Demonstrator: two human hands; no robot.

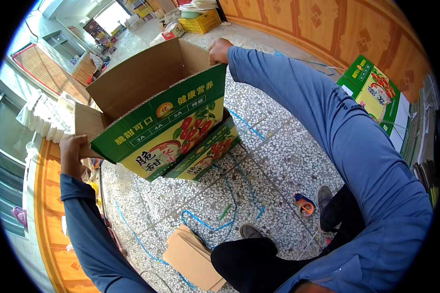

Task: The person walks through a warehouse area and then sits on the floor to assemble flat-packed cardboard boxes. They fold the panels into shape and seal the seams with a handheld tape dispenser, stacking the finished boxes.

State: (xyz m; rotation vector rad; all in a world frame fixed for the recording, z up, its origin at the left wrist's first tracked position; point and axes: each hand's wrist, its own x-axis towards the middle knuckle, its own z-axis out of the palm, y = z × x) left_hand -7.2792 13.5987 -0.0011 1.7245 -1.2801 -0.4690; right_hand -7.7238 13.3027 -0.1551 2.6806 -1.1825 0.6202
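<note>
A green and yellow cardboard box (181,129) with red fruit printed on its side is in front of me, its top flaps raised and its brown inside showing. My left hand (73,146) grips it by the near left corner of the flaps. At the far right corner, my right hand (220,52) is closed over the flap edge. Directly beneath is a second box (205,155) of the same print, mostly covered by the upper one. Whether the upper box rests fully on it I cannot tell.
Brown cardboard sheets (193,259) lie on the speckled floor near my feet, with loose blue strapping (205,227) around. A tape dispenser (304,205) sits by my right shoe. Flattened printed boxes (376,95) lean at the right. A yellow crate (202,22) stands far back.
</note>
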